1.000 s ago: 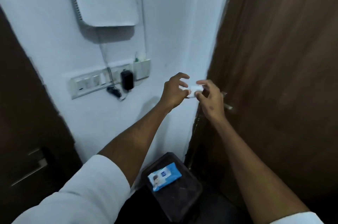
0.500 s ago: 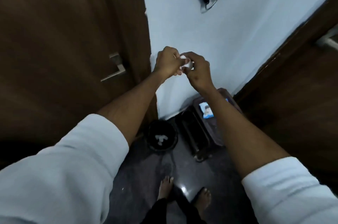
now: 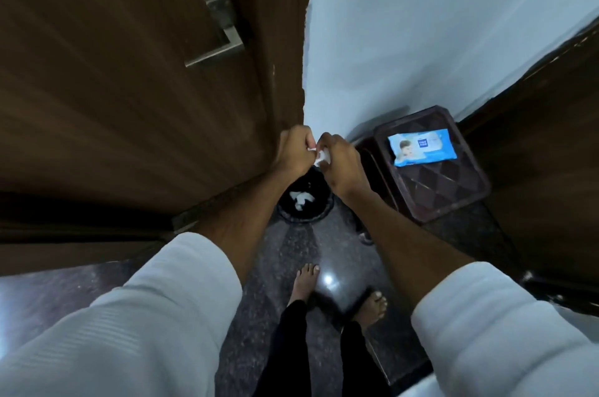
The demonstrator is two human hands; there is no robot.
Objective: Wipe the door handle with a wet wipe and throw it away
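Observation:
A small crumpled white wet wipe is pinched between my left hand and my right hand, and both hands are closed on it. They hover directly above a round black bin on the floor, which holds white used wipes. A metal lever door handle sits on the brown door at the upper left, well away from both hands.
A dark brown plastic stool stands right of the bin against the pale wall, with a blue wipes pack on top. Another brown door is at the right. My bare feet stand on the glossy dark floor.
My view has swung left and down from the wall switches to the floor. Both hands, still holding the wipe, have come down from chest height to just over the bin.

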